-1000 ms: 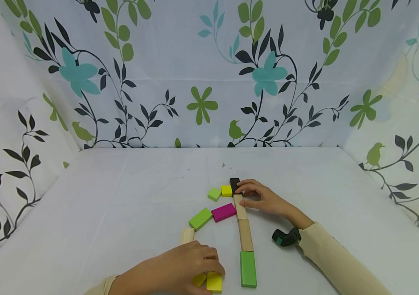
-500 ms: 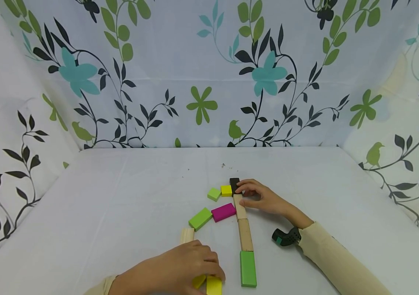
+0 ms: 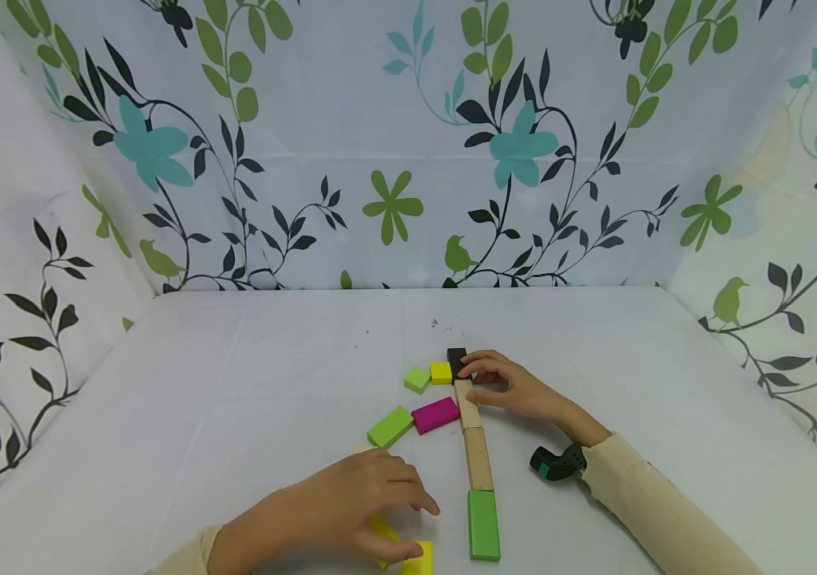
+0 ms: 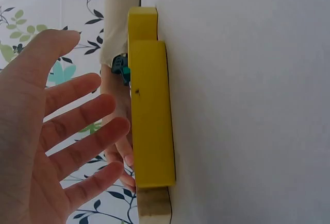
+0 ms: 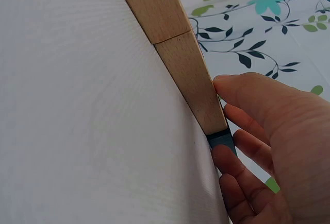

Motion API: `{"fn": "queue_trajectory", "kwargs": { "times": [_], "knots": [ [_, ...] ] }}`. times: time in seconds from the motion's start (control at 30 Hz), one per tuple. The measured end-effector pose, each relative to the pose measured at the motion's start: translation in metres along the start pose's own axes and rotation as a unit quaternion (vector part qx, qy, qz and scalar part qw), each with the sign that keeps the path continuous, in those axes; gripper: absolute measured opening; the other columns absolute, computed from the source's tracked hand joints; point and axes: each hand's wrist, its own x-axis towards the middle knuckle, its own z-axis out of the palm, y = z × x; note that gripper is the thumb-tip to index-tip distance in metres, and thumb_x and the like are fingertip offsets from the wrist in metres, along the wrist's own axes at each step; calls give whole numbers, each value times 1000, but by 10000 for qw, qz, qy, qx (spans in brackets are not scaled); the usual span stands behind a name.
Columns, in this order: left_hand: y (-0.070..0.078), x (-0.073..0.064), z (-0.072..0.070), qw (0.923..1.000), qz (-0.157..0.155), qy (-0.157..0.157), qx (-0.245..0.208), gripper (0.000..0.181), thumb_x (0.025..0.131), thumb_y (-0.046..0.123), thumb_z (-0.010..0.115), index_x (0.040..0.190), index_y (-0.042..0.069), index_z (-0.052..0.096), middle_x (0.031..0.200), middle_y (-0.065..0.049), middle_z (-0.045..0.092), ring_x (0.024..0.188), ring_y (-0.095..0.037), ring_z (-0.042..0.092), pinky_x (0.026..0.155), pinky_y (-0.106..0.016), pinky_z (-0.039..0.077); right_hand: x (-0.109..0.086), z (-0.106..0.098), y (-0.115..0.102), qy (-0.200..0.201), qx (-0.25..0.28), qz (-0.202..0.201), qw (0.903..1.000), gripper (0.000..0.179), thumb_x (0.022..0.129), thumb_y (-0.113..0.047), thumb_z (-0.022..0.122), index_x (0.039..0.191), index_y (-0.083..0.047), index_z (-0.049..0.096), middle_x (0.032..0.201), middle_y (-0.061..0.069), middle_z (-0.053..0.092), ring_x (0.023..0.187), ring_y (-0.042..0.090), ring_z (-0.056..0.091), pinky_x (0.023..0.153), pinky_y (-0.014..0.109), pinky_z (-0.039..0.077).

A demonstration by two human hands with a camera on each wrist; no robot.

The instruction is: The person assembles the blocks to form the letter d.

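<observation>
My left hand (image 3: 350, 507) hovers over two yellow blocks, thumb and fingers spread apart. The end yellow block (image 3: 418, 559) lies by the thumb tip. In the left wrist view the longer yellow block (image 4: 152, 116) stands clear of the fingers, with a wooden block (image 4: 153, 203) at its end. At the far end of a straight row, my right hand (image 3: 516, 391) rests its loosely bent fingers at the black block (image 3: 456, 361). Its thumb touches the side of a plain wooden block (image 3: 467, 406). Below that come a second wooden block (image 3: 478, 459) and a green block (image 3: 483, 525).
A magenta block (image 3: 436, 414) and a light green block (image 3: 390, 427) link the row's upper part to the left side. Near the black block lie a small yellow block (image 3: 440, 373) and a small light green block (image 3: 418, 380). Patterned cloth (image 3: 394, 144) hangs behind the white table (image 3: 271, 343).
The end yellow block slid slightly toward the near edge under my left hand. That hand then let go, its fingers opening and lifting off. My right hand stayed still.
</observation>
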Motion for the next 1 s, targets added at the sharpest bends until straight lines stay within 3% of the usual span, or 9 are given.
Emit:
{"fn": "queue_trajectory", "kwargs": {
  "times": [0.2, 0.4, 0.63, 1.0],
  "knots": [
    [-9, -2, -1, 9993, -237, 270, -134, 30, 94, 41, 62, 117, 23, 65, 95, 13, 63, 90, 1, 56, 86, -15, 43, 0, 1, 2, -6, -72, -15, 10000, 30, 90, -13, 70, 120, -8, 65, 140, 14, 48, 103, 24, 54, 93, 31, 45],
    [-19, -2, -5, 9960, -711, 343, -417, 34, 95, 35, 63, 124, 18, 63, 99, 10, 67, 92, -6, 61, 86, -22, 48, 0, 0, 2, 14, -92, -83, 9999, 31, 90, -14, 70, 120, -9, 65, 140, 14, 49, 103, 23, 55, 93, 31, 46],
    [-33, -4, -13, 9910, -1190, 448, -430, 32, 96, 34, 62, 122, 17, 66, 104, 7, 67, 95, -9, 60, 87, -27, 50, 0, -2, 2, 3, -102, -37, 9999, 31, 89, -17, 71, 119, -11, 65, 140, 11, 48, 103, 19, 55, 93, 28, 46],
    [-60, -6, -15, 9862, -1071, 1164, -497, 21, 91, 18, 68, 111, 12, 70, 103, 6, 67, 95, -8, 61, 87, -29, 52, 0, -2, 2, -15, -84, -83, 9999, 31, 90, -17, 71, 120, -10, 65, 140, 12, 48, 103, 19, 55, 93, 28, 46]
  ]
}}
